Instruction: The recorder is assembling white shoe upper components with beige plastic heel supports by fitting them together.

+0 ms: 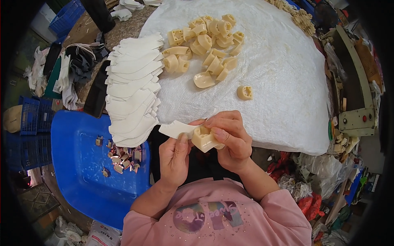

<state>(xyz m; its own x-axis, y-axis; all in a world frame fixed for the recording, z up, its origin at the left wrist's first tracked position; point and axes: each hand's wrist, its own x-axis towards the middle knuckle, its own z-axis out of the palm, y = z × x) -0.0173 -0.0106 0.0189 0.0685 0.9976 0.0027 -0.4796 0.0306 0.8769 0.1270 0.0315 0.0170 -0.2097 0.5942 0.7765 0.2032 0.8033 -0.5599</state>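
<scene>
In front of my chest, my left hand (175, 158) pinches a curved white cover piece (175, 129) between thumb and fingers. The piece's right end meets a cream plastic shoe heel (203, 139), hollow side up. My right hand (233, 141) is closed round the heel from the right, its thumb and fingertips near the hollow. Whether the white piece is stuck to the heel or only touches it, I cannot tell. A long overlapping row of white cover pieces (133, 88) lies to the left. Beyond my hands is a heap of cream heels (205, 43), with one single heel (245, 93) apart from it.
White woven sheeting (283, 82) covers the table. A blue basin (74, 172) at the left holds several shiny reddish pieces (123, 158). Beside the white row lies a dark flat object (96, 90). A grey-green machine (356, 98) stands at the right; blue crates (35, 115) stand far left.
</scene>
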